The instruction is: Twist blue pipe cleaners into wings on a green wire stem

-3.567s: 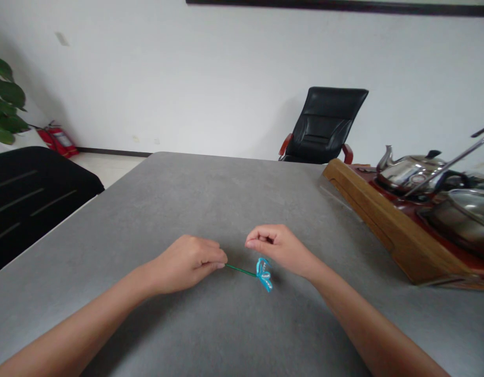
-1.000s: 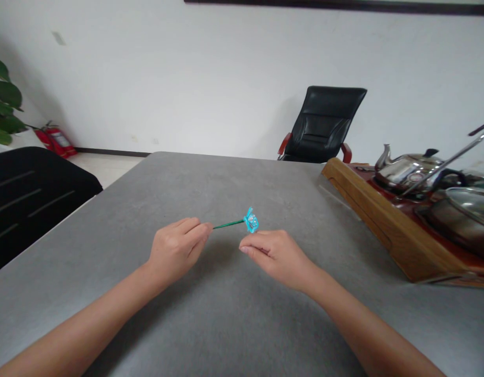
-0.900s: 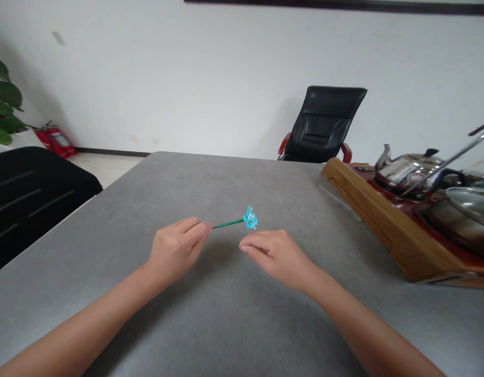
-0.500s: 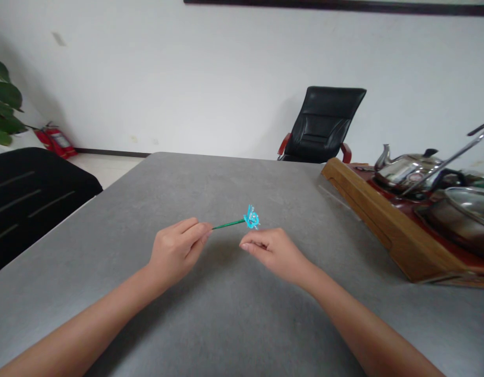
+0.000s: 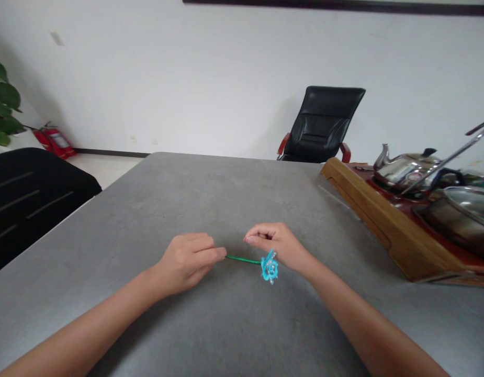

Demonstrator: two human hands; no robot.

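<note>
Pinched between the thumb and fingers of my left hand point(image 5: 190, 262) is the green stem of an artificial flower point(image 5: 269, 268). Its head is made of bright blue loops with small clear beads and points to the right, above the grey table point(image 5: 226, 193). My right hand point(image 5: 279, 243) is closed in a pinch just behind the flower head, thumb against fingers. Whether anything small sits in that pinch is hidden. The flower head partly covers the right hand's lower edge; I cannot tell whether they touch.
On the right stands a wooden tea tray point(image 5: 367, 220) with a steel kettle point(image 5: 410, 170) and a glass-lidded pot point(image 5: 465, 214). A black chair point(image 5: 328, 123) is behind the table, another dark chair point(image 5: 37, 199) at the left. Fire extinguishers point(image 5: 55, 141) and a plant point(image 5: 4, 99) are beyond.
My left hand has come nearer and slightly right, swinging the flower head down and toward me, from behind the right fingertips to in front of them. My right hand has shifted slightly away.
</note>
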